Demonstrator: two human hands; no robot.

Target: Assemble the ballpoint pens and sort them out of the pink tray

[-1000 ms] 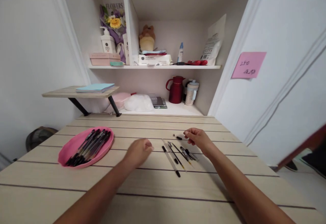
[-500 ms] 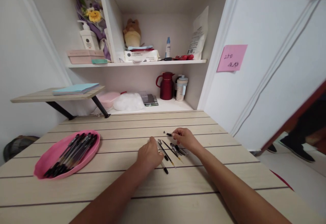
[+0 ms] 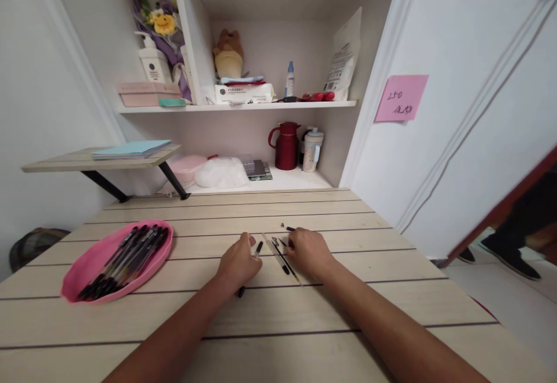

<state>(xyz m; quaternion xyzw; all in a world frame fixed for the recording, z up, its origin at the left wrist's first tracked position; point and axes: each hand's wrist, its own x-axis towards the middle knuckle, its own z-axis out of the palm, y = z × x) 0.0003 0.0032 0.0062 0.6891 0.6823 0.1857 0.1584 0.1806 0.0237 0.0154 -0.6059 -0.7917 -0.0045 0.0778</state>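
Note:
My left hand (image 3: 239,261) is closed around a pen (image 3: 259,248), with one dark end above the fingers and the other below them. My right hand (image 3: 310,252) has its fingers pinched together on a thin dark pen refill (image 3: 282,242), mostly hidden by the hand. Between the hands lies a clear pen barrel (image 3: 275,253) with a black end. Beside it rests another refill (image 3: 296,277) with a yellowish section. A short black pen part (image 3: 290,228) sits just beyond my right fingers, near a tiny pen tip (image 3: 282,224).
A pink tray (image 3: 69,275) on the left holds several black-ended pens (image 3: 126,261). Behind it, a small raised shelf (image 3: 56,165) carries blue paper (image 3: 134,148). A red jug (image 3: 286,146) and a tumbler (image 3: 311,151) stand in the cabinet. A person's legs (image 3: 522,226) show at right.
My left hand has moved left, taking a pen away from the loose parts. My right hand has come left and nearer, off the short black part, and now covers several pieces.

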